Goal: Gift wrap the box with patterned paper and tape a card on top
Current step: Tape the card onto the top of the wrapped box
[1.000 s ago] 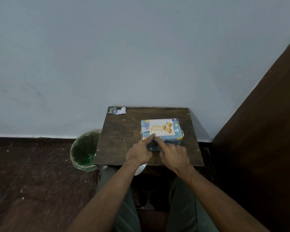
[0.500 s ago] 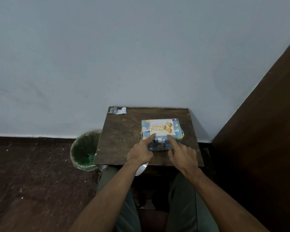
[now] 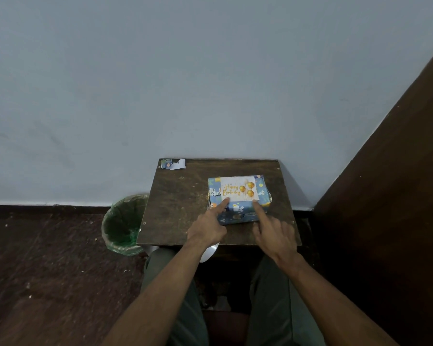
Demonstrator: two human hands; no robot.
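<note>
The box (image 3: 239, 211), wrapped in blue patterned paper, sits on the right half of a small dark wooden table (image 3: 180, 203). A white "Happy Birthday" card (image 3: 238, 188) with gold balloons lies flat on top of it. My left hand (image 3: 205, 228) presses its straight index fingertip on the card's near left corner, the other fingers curled in. My right hand (image 3: 275, 236) presses its straight index fingertip at the card's near right corner. Neither hand holds anything that I can see.
Scraps of wrapping paper (image 3: 173, 164) lie at the table's far left corner. A bin with a green liner (image 3: 123, 223) stands on the floor left of the table. A white rounded object (image 3: 209, 253) shows under my left wrist. A dark wooden panel (image 3: 385, 196) stands on the right.
My right index finger has slid rightwards along the card's near edge, from beside the left finger to the right corner. My left hand has stayed put.
</note>
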